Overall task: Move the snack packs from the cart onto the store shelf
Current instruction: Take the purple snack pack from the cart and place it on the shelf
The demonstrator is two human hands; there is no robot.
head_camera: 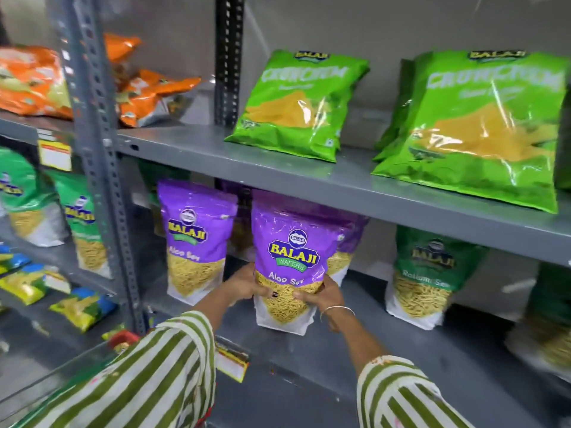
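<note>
A purple Aloo Sev snack pack (pixel 290 257) stands upright on the lower grey shelf (pixel 355 316), and both my hands grip it near its bottom. My left hand (pixel 245 284) holds its left side, my right hand (pixel 319 293) its right side, with a bangle on the wrist. Another purple Aloo Sev pack (pixel 194 239) stands to its left, and more purple packs sit behind it. The cart's edge (pixel 61 375) shows at the lower left; its contents are hidden.
Green Crunchem bags (pixel 296 100) (pixel 482 125) lie on the upper shelf (pixel 309 171). A green Ratlami Sev pack (pixel 429 276) stands to the right. Orange bags (pixel 31 78) and green and yellow packs fill the left rack, past a grey upright post (pixel 102 168). Price tags (pixel 231 362) hang on shelf edges.
</note>
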